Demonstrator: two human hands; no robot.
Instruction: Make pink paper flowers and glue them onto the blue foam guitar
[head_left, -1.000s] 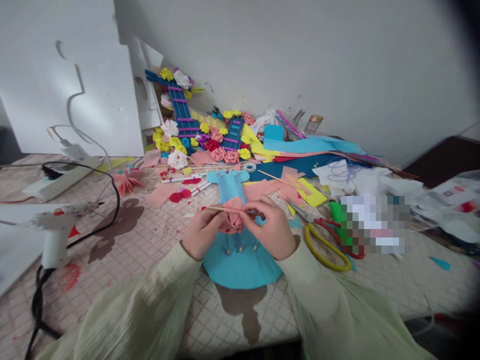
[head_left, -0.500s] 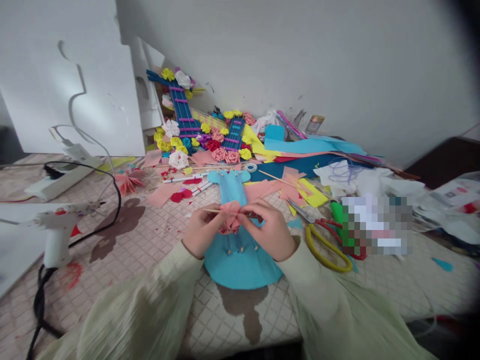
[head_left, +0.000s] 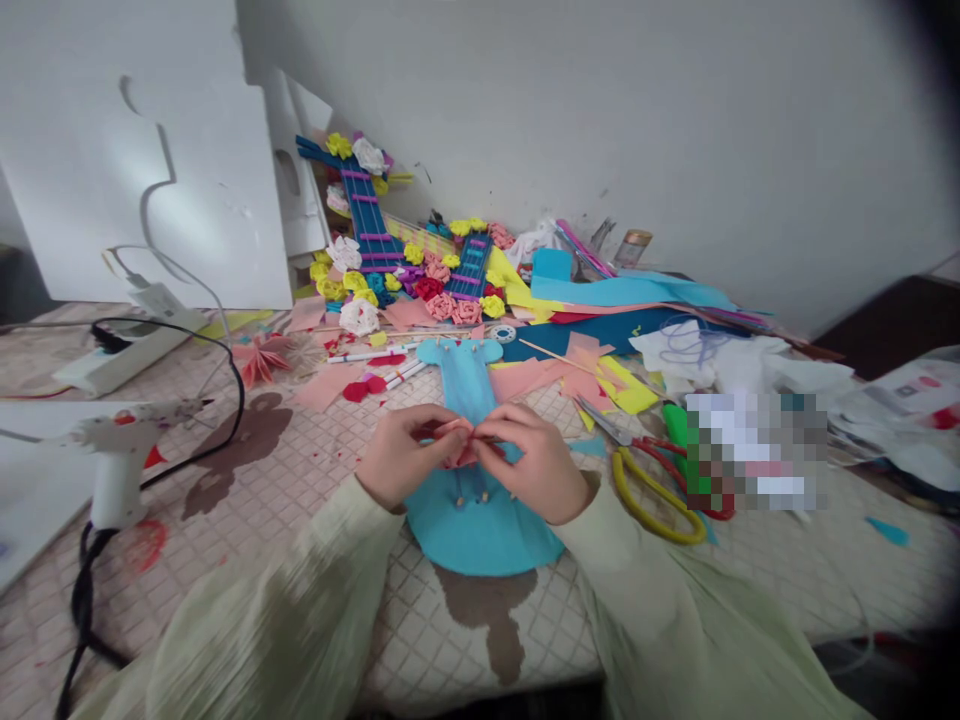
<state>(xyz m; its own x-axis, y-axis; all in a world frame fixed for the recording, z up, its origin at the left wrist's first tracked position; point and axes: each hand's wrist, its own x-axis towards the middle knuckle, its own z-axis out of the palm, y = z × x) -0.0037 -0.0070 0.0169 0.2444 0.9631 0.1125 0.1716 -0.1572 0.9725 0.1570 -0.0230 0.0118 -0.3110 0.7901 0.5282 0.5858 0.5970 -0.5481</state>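
Note:
Over a light-blue guitar-shaped paper piece (head_left: 484,545) on the table, both my hands meet at a pink crumpled paper flower (head_left: 461,455). My left hand (head_left: 405,455) pinches it from the left, thumb across its top. From the other side, the fingertips of my right hand (head_left: 532,462) are pressed together at its upper edge. Much of the flower is hidden behind the fingers. Small pegs and strings show on the blue piece below the hands, and its narrow neck points away from me.
A white glue gun (head_left: 120,460) stands at left beside a power strip (head_left: 127,355). Scissors (head_left: 645,480) with yellow and red handles lie at right. Paper scraps (head_left: 585,360) and flower-decorated dark-blue guitar shapes (head_left: 367,215) are at the back.
My left hand has rolled further over the pink flower, covering more of it. The thin stick that showed at the left fingers is out of sight there.

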